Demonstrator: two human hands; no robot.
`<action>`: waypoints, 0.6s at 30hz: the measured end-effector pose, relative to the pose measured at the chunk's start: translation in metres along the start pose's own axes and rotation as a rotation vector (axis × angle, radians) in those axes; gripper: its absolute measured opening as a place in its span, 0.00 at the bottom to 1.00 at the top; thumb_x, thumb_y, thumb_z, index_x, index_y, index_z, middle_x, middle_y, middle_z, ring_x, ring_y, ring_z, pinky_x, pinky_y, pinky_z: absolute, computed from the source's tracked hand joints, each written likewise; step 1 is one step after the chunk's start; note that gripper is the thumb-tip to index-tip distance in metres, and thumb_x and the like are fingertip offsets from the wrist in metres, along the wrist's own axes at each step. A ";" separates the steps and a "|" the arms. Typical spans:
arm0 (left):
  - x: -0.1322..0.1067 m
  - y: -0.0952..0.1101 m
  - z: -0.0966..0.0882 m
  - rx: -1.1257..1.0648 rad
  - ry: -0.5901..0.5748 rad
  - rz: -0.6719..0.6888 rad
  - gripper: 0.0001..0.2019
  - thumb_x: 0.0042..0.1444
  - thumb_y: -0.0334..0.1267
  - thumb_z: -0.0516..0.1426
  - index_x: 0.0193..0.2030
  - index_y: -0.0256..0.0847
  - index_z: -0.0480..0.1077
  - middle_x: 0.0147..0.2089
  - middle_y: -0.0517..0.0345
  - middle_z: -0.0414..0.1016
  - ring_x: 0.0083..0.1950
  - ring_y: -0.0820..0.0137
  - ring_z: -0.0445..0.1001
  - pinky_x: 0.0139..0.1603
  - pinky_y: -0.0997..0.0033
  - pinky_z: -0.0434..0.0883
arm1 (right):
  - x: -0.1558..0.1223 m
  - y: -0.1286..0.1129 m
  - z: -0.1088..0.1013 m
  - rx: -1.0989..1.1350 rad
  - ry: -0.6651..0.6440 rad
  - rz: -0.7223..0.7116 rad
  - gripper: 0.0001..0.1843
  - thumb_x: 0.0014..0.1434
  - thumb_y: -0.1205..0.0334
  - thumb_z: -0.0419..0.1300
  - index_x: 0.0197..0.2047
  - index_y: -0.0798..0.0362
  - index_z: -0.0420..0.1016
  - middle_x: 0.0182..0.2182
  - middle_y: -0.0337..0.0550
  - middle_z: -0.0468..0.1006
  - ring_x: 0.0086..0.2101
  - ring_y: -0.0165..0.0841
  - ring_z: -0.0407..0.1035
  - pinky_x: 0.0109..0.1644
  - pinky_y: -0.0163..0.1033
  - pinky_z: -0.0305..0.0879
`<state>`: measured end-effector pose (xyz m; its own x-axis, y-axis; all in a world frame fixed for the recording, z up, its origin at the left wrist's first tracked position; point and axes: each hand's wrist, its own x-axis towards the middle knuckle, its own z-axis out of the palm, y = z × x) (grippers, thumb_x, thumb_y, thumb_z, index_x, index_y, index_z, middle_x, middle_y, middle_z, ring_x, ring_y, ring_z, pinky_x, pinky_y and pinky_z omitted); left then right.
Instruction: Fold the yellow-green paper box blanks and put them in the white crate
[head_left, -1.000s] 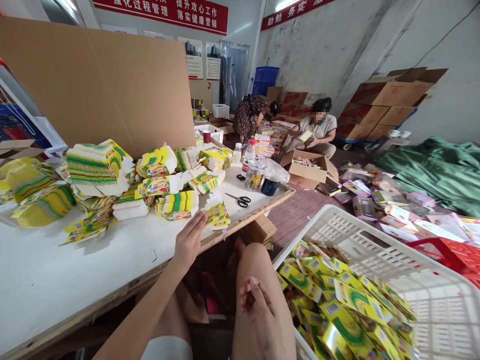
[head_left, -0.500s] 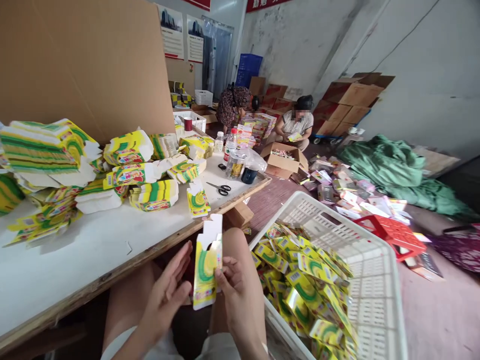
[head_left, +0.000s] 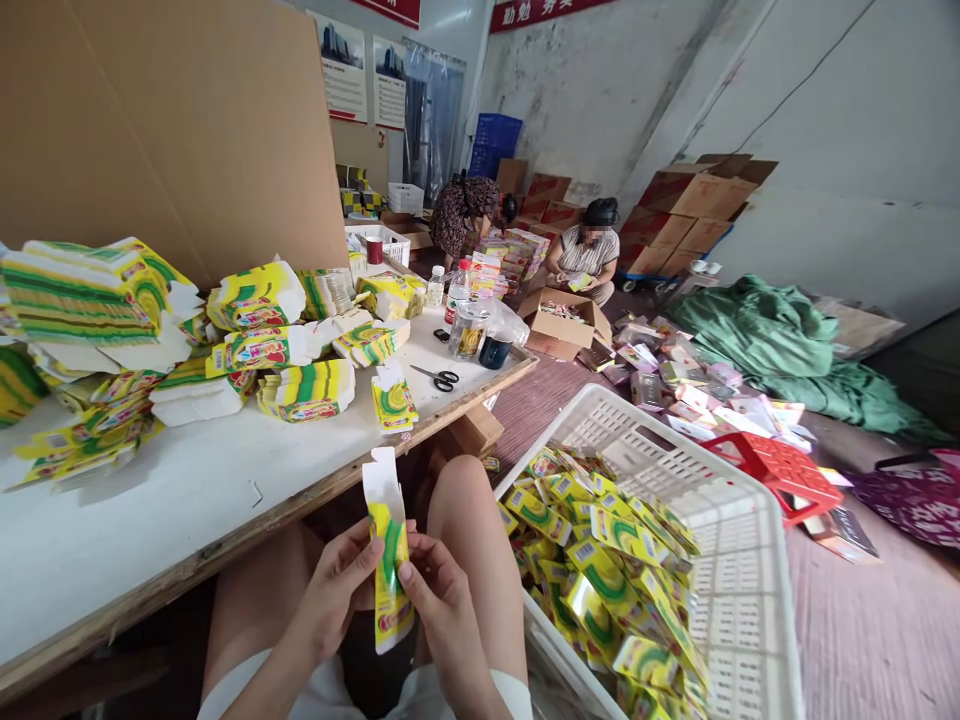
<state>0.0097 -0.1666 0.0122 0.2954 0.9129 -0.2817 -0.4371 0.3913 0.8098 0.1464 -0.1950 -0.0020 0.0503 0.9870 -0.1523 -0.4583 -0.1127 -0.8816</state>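
Note:
A yellow-and-green printed carton (head_left: 390, 575) is held upright above my lap, its white end flaps sticking up at the top. My left hand (head_left: 337, 575) grips its left edge with thumb and fingers. On the opposite edge, my right hand (head_left: 441, 590) pinches it, thumb on the front. To the right stands a white plastic basket (head_left: 757, 590) holding many yellow cartons (head_left: 607, 570). Another carton (head_left: 394, 397) lies at the table's edge, beyond my hands.
The white table (head_left: 202, 500) carries bundles of flat cartons (head_left: 307, 390), scissors (head_left: 439, 378), a bottle (head_left: 459, 285) and a dark mug (head_left: 495, 350). Two people work further back near an open cardboard box (head_left: 559, 325). Loose boxes (head_left: 697, 385) and a red crate (head_left: 780, 470) lie on the floor.
My left hand has come in from beside the carton and now grips it. The carton has shifted slightly left and down and turned, showing a narrower face.

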 end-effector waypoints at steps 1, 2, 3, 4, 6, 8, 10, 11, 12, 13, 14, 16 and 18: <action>0.001 -0.002 0.000 0.019 0.022 0.002 0.21 0.50 0.47 0.69 0.48 0.39 0.80 0.49 0.44 0.84 0.51 0.51 0.80 0.50 0.57 0.78 | 0.000 0.002 -0.001 -0.021 0.008 0.002 0.20 0.49 0.48 0.74 0.41 0.51 0.81 0.38 0.45 0.84 0.37 0.39 0.76 0.44 0.41 0.71; 0.001 -0.004 -0.001 0.033 0.034 0.005 0.21 0.49 0.46 0.69 0.48 0.39 0.79 0.48 0.46 0.84 0.50 0.52 0.81 0.48 0.58 0.78 | 0.000 0.003 -0.001 -0.040 0.019 0.009 0.20 0.49 0.48 0.74 0.40 0.52 0.81 0.36 0.45 0.84 0.36 0.38 0.76 0.43 0.41 0.71; 0.001 -0.007 -0.002 0.043 0.037 0.006 0.21 0.49 0.46 0.70 0.48 0.39 0.79 0.47 0.47 0.84 0.49 0.53 0.81 0.47 0.60 0.78 | 0.001 0.004 -0.003 -0.057 0.030 0.019 0.20 0.48 0.48 0.74 0.40 0.52 0.80 0.35 0.45 0.84 0.35 0.38 0.76 0.41 0.41 0.71; 0.002 -0.010 -0.002 0.050 0.037 0.008 0.20 0.48 0.45 0.70 0.48 0.40 0.79 0.46 0.49 0.84 0.48 0.55 0.81 0.46 0.62 0.78 | 0.001 0.005 -0.004 -0.075 0.041 0.025 0.20 0.49 0.49 0.74 0.39 0.53 0.80 0.34 0.44 0.84 0.34 0.37 0.76 0.40 0.40 0.71; 0.003 -0.014 -0.002 0.063 0.044 0.013 0.18 0.49 0.44 0.70 0.46 0.41 0.78 0.44 0.52 0.85 0.46 0.57 0.82 0.44 0.65 0.78 | 0.003 0.007 -0.007 -0.121 0.065 0.022 0.18 0.50 0.49 0.73 0.36 0.54 0.79 0.31 0.44 0.82 0.31 0.35 0.74 0.37 0.38 0.69; 0.005 -0.016 0.000 0.074 0.056 0.023 0.16 0.49 0.44 0.70 0.43 0.40 0.78 0.41 0.54 0.85 0.44 0.58 0.81 0.43 0.66 0.78 | 0.006 0.007 -0.009 -0.158 0.092 0.006 0.18 0.51 0.48 0.72 0.32 0.54 0.77 0.28 0.41 0.80 0.28 0.34 0.72 0.34 0.37 0.68; 0.008 -0.014 0.003 0.087 0.065 0.031 0.15 0.49 0.45 0.69 0.40 0.39 0.78 0.39 0.55 0.84 0.43 0.58 0.81 0.42 0.67 0.77 | 0.008 0.006 -0.009 -0.178 0.114 -0.010 0.18 0.51 0.48 0.72 0.29 0.54 0.75 0.25 0.39 0.78 0.27 0.32 0.70 0.33 0.36 0.67; 0.009 -0.012 0.005 0.102 0.068 0.031 0.15 0.50 0.46 0.69 0.39 0.39 0.77 0.38 0.55 0.84 0.43 0.58 0.81 0.42 0.66 0.77 | 0.009 0.005 -0.009 -0.188 0.121 -0.020 0.18 0.51 0.48 0.72 0.29 0.53 0.75 0.25 0.38 0.77 0.27 0.32 0.69 0.33 0.35 0.66; 0.011 -0.011 0.006 0.126 0.071 0.037 0.15 0.50 0.46 0.68 0.39 0.39 0.77 0.38 0.55 0.84 0.42 0.58 0.81 0.41 0.66 0.78 | 0.010 0.005 -0.009 -0.201 0.129 -0.032 0.18 0.51 0.48 0.72 0.29 0.53 0.74 0.25 0.37 0.77 0.27 0.32 0.69 0.33 0.35 0.66; 0.013 -0.009 0.006 0.161 0.073 0.052 0.15 0.50 0.47 0.68 0.39 0.39 0.76 0.38 0.54 0.84 0.42 0.57 0.82 0.41 0.66 0.77 | 0.012 0.003 -0.009 -0.216 0.145 -0.049 0.18 0.51 0.48 0.72 0.29 0.53 0.74 0.25 0.38 0.77 0.27 0.32 0.69 0.33 0.36 0.67; 0.014 -0.009 0.005 0.200 0.075 0.073 0.16 0.50 0.46 0.68 0.41 0.39 0.75 0.39 0.54 0.84 0.43 0.57 0.82 0.41 0.66 0.77 | 0.013 0.002 -0.008 -0.230 0.165 -0.071 0.18 0.51 0.47 0.71 0.30 0.52 0.74 0.26 0.38 0.78 0.27 0.33 0.70 0.33 0.36 0.67; 0.016 -0.009 0.003 0.269 0.080 0.114 0.21 0.50 0.44 0.68 0.48 0.40 0.72 0.41 0.53 0.84 0.43 0.57 0.82 0.41 0.66 0.77 | 0.016 -0.001 -0.009 -0.261 0.205 -0.124 0.17 0.52 0.46 0.70 0.30 0.50 0.74 0.27 0.39 0.79 0.29 0.35 0.71 0.35 0.38 0.69; 0.017 -0.012 -0.001 0.314 0.083 0.128 0.28 0.50 0.42 0.68 0.56 0.42 0.65 0.42 0.52 0.84 0.44 0.57 0.82 0.40 0.66 0.77 | 0.019 -0.005 -0.010 -0.300 0.213 -0.155 0.15 0.52 0.47 0.70 0.31 0.48 0.74 0.28 0.40 0.80 0.31 0.38 0.73 0.37 0.40 0.70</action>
<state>0.0193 -0.1553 -0.0026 0.1797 0.9636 -0.1980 -0.1794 0.2300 0.9565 0.1591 -0.1768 -0.0047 0.2963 0.9527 -0.0683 -0.1526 -0.0233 -0.9880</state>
